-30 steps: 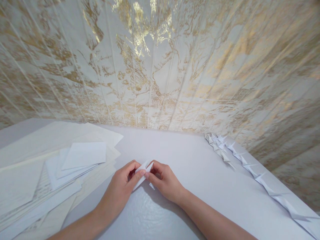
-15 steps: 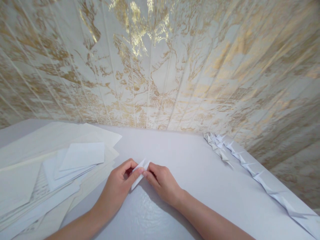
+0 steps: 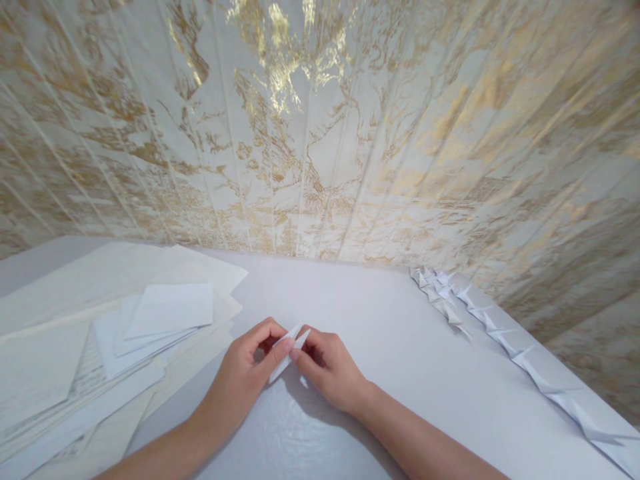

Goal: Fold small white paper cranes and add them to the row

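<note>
A small piece of folded white paper (image 3: 281, 369) with two narrow points at its top is held between my hands, just above the table near the middle of the view. My left hand (image 3: 257, 357) pinches its left side between thumb and fingers. On the other side, the thumb and fingertips of my right hand (image 3: 327, 367) close on the right-hand point. The fingers hide part of the folds.
Loose paper sheets (image 3: 40, 367) and several white rectangles (image 3: 173, 310) lie overlapped on the left of the white table (image 3: 320, 287). Rows of folded paper cranes (image 3: 530, 370) line the right edge. A gold-patterned curtain (image 3: 280, 133) hangs behind.
The two points of the folded paper stand a little further apart, the right one turned outward by my right hand. The whole view has shifted slightly.
</note>
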Motion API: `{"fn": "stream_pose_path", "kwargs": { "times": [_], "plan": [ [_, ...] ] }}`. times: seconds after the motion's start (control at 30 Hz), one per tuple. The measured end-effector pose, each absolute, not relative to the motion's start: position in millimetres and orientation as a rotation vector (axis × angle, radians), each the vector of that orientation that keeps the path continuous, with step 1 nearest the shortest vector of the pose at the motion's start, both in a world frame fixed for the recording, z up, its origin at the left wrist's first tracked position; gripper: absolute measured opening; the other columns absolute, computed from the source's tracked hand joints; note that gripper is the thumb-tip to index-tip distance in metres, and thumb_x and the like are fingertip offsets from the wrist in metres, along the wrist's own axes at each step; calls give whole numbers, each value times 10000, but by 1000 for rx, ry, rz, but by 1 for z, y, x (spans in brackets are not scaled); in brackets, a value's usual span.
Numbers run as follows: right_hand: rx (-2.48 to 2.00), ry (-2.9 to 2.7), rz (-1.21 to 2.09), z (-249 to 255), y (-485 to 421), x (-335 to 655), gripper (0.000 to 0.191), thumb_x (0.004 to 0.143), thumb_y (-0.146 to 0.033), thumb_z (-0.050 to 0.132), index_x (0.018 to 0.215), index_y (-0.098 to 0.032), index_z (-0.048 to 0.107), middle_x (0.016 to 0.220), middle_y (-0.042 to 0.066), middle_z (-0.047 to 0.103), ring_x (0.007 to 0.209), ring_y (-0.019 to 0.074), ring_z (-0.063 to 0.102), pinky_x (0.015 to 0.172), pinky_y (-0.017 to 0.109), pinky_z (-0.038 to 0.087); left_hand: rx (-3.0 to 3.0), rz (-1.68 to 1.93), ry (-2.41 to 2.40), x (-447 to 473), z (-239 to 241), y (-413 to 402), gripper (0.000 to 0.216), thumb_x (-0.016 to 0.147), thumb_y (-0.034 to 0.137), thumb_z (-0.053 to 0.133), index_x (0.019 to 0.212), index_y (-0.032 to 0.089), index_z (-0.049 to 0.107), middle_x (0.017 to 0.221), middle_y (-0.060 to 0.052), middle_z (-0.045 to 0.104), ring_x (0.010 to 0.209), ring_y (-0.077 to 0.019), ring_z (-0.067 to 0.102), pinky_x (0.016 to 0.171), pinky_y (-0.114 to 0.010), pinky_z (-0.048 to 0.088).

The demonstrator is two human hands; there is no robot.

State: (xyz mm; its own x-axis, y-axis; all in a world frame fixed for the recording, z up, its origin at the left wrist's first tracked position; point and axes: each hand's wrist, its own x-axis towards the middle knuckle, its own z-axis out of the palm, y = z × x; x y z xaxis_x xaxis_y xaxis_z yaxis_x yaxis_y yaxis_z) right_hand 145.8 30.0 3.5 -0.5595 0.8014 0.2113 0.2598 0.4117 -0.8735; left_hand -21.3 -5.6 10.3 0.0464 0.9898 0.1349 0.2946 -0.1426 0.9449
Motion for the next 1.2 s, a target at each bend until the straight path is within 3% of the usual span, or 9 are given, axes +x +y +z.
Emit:
{"fn": "stream_pose_path", "kwargs": {
  "times": [0.2, 0.5, 0.8, 1.2],
  "plan": [
    [-888, -2006, 1113, -4, 33, 143, 157, 869, -287, 590, 757, -177, 592, 652, -42, 494, 589, 109, 427, 576, 223, 345, 1574, 1179, 1295, -22, 11, -3, 229, 900, 379, 552, 755, 211, 611, 709, 30, 563, 697, -166, 539, 677, -250, 411],
    [-847, -1928, 1159, 0, 35, 142, 338, 876, -448, 621, 683, -171, 604, 664, -29, 488, 598, 115, 428, 572, 235, 333, 1607, 1212, 1211, -21, 7, -3, 227, 907, 314, 568, 715, 209, 626, 726, 30, 542, 704, -149, 518, 668, -246, 384],
    [-874, -1945, 1145, -2, 36, 142, 211, 834, -245, 638, 648, -168, 576, 652, -45, 476, 590, 101, 420, 556, 222, 317, 1608, 1218, 1161, -20, 9, -2, 210, 882, 304, 600, 700, 207, 643, 721, 26, 522, 695, -151, 504, 665, -249, 380],
    [-837, -1935, 1151, 0, 35, 142, 232, 856, -255, 626, 652, -180, 544, 657, -41, 464, 597, 109, 415, 568, 233, 315, 1589, 1179, 1208, -20, 7, -3, 204, 903, 347, 581, 761, 213, 640, 746, 31, 532, 715, -152, 513, 677, -246, 379]
  ]
}}
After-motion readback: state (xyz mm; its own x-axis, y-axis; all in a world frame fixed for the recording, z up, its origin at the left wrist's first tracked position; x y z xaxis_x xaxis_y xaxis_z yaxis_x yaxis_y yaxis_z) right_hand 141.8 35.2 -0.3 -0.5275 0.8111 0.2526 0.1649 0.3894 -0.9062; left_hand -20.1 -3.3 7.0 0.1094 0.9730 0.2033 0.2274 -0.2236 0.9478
